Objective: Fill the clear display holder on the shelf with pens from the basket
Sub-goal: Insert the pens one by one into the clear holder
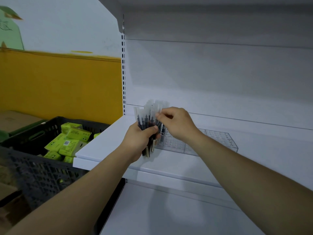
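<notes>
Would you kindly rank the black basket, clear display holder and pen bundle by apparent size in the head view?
1. black basket, though it is nearer the camera, which inflates it
2. clear display holder
3. pen bundle, gripped in the left hand

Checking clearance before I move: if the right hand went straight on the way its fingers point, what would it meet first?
The bundle of pens that the left hand grips: the right hand points left at their clear caps, its fingers apparently pinching one. Depth is hard to judge.
</notes>
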`<state>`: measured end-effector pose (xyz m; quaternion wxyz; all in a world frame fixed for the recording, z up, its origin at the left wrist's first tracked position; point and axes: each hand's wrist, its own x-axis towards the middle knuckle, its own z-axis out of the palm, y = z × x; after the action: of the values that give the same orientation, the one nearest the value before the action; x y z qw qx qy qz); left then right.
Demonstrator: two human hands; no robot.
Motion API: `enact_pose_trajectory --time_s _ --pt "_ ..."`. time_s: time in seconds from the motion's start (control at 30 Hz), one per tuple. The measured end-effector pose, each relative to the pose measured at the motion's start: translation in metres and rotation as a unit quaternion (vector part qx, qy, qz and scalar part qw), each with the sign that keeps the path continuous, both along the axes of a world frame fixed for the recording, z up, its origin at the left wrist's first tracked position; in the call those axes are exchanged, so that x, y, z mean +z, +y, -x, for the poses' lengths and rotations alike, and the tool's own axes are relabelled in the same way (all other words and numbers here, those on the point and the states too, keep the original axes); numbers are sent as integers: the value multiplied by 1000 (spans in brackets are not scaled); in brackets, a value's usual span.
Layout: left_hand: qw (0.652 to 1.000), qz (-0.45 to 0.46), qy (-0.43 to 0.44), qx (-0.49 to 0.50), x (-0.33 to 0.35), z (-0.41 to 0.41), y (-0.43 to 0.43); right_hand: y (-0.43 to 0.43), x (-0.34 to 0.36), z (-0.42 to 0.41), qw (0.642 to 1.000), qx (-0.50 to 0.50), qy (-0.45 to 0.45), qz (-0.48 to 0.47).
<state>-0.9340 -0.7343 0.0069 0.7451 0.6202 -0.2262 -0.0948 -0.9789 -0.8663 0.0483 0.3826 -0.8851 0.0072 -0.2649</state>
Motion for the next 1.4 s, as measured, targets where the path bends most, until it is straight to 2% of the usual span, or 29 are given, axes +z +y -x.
enact_pose_trajectory --time_s 0.13,0.27,0.43,0.6,0.83,1.1,1.3,1.4 --pt "1000 4 20 6 0 1 0 1 3 -2 999 -11 -6 -45" --pt "996 17 74 56 1 -3 6 -8 9 -7 988 -59 -83 -121" --pt "991 14 99 86 1 -3 13 -17 4 -13 987 -81 -108 -88" --pt "994 12 94 61 3 -1 14 -16 -1 -16 989 -80 -102 -72" --pt "998 2 50 37 -3 -6 13 -12 -12 -20 995 -84 -48 -10" --pt "998 3 31 49 -6 -10 12 -9 -19 -24 993 -105 -45 -17" --pt "998 -13 14 63 -9 -12 9 -10 -27 -21 994 -105 7 -11" --pt "998 1 6 55 -7 -11 7 -10 -22 -13 992 -111 -43 -46"
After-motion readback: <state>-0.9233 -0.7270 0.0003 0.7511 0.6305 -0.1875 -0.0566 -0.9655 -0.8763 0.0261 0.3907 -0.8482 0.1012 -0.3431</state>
